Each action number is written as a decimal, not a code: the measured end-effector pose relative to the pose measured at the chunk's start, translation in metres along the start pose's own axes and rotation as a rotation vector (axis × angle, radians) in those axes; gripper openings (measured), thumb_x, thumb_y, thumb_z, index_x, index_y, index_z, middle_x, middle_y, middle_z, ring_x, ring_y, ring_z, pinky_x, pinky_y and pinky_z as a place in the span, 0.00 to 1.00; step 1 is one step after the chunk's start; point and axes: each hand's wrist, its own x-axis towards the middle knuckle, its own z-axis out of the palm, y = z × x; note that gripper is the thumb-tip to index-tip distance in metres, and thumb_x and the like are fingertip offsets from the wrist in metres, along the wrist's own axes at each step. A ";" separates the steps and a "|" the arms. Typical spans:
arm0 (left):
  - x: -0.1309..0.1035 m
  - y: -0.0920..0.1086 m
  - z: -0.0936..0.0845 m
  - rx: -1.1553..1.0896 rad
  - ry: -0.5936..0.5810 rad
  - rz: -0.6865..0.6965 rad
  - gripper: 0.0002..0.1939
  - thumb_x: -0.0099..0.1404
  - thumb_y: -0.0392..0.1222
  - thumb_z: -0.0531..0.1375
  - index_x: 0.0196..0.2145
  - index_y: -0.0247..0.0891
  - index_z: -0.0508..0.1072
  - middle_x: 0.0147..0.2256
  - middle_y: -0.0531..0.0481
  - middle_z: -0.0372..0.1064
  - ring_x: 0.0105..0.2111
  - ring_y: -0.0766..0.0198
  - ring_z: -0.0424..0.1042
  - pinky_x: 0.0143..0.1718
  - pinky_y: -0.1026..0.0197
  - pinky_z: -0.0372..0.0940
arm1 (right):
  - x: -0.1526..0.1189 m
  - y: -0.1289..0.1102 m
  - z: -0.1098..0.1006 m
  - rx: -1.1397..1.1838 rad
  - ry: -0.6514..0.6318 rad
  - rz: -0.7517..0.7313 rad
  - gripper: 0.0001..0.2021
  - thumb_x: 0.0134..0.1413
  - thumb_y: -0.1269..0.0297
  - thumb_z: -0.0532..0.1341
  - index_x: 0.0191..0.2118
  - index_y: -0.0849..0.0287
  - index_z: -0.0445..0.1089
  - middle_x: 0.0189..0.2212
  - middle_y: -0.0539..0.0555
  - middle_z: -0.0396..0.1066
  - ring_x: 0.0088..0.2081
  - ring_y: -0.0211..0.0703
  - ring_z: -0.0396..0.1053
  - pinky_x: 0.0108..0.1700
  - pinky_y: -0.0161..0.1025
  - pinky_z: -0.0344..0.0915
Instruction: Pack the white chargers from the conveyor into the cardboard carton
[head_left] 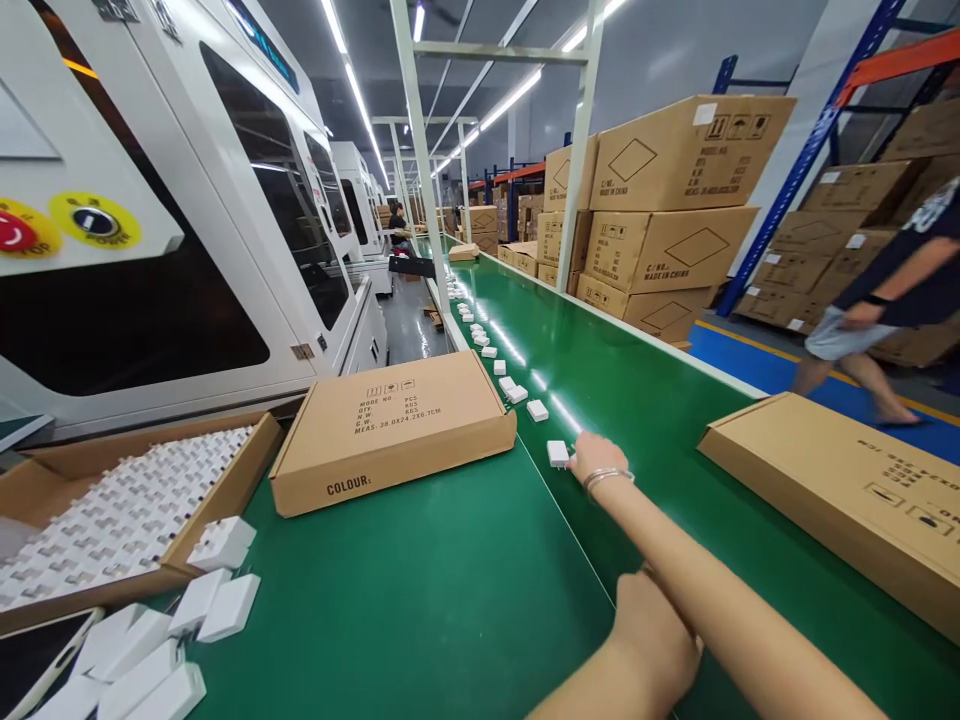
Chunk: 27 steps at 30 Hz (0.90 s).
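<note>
My right hand point(601, 460), with a bracelet at its wrist, reaches out over the green conveyor belt point(645, 400). Its fingers are closed at the right edge of a white charger point(558, 454) whose metal prongs show. Close under my right forearm is my left hand point(651, 628), curled like a fist; its fingertips and anything within them are hidden. Beyond the gripped charger, more white chargers point(537, 410) lie in a line along the belt's left side.
A closed cardboard box point(397, 425) sits on the green worktop point(420, 590). Left of it are an open carton point(247, 480) of chargers and several loose chargers point(229, 607). Another box point(840, 480) lies at the belt's right. A person point(892, 290) walks beyond it, near stacked cartons point(667, 250).
</note>
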 end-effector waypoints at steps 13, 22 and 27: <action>-0.008 -0.003 -0.010 0.283 -0.013 -0.073 0.22 0.56 0.45 0.60 0.47 0.37 0.60 0.43 0.44 0.67 0.40 0.53 0.68 0.36 0.55 0.66 | 0.001 0.091 0.007 0.103 -0.139 -0.143 0.15 0.49 0.60 0.61 0.42 0.60 0.64 0.38 0.53 0.68 0.38 0.42 0.66 0.40 0.42 0.63; -0.005 -0.011 -0.003 0.311 -0.048 0.058 0.17 0.58 0.45 0.58 0.43 0.41 0.58 0.40 0.51 0.66 0.39 0.59 0.68 0.35 0.62 0.62 | -0.113 0.194 0.049 0.319 -0.132 -0.260 0.13 0.41 0.61 0.61 0.36 0.54 0.61 0.28 0.47 0.70 0.30 0.42 0.68 0.31 0.34 0.61; -0.007 -0.015 -0.002 0.327 -0.118 0.104 0.23 0.54 0.39 0.58 0.47 0.42 0.56 0.43 0.49 0.64 0.40 0.57 0.68 0.36 0.60 0.63 | -0.141 0.182 0.065 0.336 -0.049 -0.320 0.14 0.44 0.62 0.60 0.40 0.56 0.61 0.33 0.52 0.69 0.33 0.44 0.67 0.33 0.38 0.62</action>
